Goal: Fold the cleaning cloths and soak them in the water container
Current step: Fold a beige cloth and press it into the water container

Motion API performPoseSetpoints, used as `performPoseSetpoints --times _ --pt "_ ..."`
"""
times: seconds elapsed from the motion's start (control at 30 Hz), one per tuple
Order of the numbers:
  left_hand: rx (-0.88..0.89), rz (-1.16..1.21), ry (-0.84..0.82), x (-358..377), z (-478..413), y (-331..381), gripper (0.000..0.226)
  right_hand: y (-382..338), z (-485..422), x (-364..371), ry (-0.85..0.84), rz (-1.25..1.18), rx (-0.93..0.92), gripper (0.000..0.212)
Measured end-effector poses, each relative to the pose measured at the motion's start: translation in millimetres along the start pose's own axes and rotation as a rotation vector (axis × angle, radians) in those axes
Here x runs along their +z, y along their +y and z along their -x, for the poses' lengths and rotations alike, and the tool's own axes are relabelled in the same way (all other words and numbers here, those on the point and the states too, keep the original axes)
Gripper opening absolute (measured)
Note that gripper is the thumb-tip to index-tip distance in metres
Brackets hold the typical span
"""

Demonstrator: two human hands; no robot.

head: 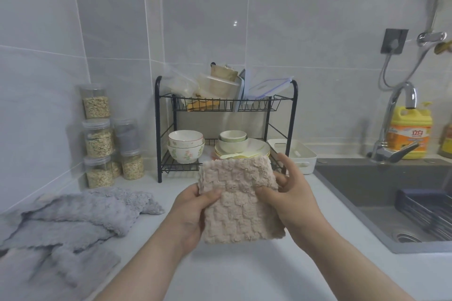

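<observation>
Above the white tabletop (244, 273), with a grey cloth (73, 217) crumpled at my left, I hold the folded beige cloth (239, 205) upright. My left hand (190, 215) pinches its left edge, thumb in front. My right hand (296, 200) pinches the right edge, and its other fingers (285, 166) seem loosely apart.

Kitchen corner: grey tiled walls (110, 19) behind a white counter (244, 266), with stacked jars (97, 134) at its back-left corner, a black dish rack (159, 129) along its back edge, and a dark sink (362, 186) with chrome tap (384, 155) and yellow bottle (411, 134) at its right edge.
</observation>
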State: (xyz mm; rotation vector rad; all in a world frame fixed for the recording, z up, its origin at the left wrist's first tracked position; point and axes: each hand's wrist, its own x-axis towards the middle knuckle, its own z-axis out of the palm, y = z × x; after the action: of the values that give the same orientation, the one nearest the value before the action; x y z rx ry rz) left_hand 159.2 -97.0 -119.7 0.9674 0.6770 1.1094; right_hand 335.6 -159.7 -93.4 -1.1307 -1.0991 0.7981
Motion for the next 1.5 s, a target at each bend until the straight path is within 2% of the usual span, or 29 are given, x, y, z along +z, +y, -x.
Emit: performPoseSetpoints --times 0.2,0.27,0.57,0.73,0.83,1.27,1.5 --pt "0.243 -0.112 0.109 18.1 24.9 6.0 0.021 -5.6 29.2 0.2 0.133 0.005 -0.056 0.036" --pt "0.283 -0.13 0.118 20.9 28.3 7.9 0.02 -6.1 34.5 -0.8 0.138 -0.021 -0.077 0.028" --pt "0.344 -0.193 0.091 41.8 -15.1 -2.4 0.017 13.1 -11.9 -30.4 0.146 -0.136 -0.071 0.028" --pt "0.323 -0.197 0.12 61.5 -65.3 3.5 0.021 22.6 -63.9 -43.6 0.196 -0.221 0.013 0.029" --pt "0.302 -0.181 0.134 80.2 -88.5 13.2 0.031 12.3 -90.4 -51.0 0.227 -0.244 0.064 0.027" --pt "0.121 -0.154 0.184 180.1 -115.1 95.7 0.025 -112.4 -125.5 -88.8 0.38 -0.17 0.215 0.027" --pt "0.076 -0.145 0.113 227.4 -99.0 135.6 0.021 -183.7 -122.6 -108.9 0.433 -0.066 0.195 0.022"
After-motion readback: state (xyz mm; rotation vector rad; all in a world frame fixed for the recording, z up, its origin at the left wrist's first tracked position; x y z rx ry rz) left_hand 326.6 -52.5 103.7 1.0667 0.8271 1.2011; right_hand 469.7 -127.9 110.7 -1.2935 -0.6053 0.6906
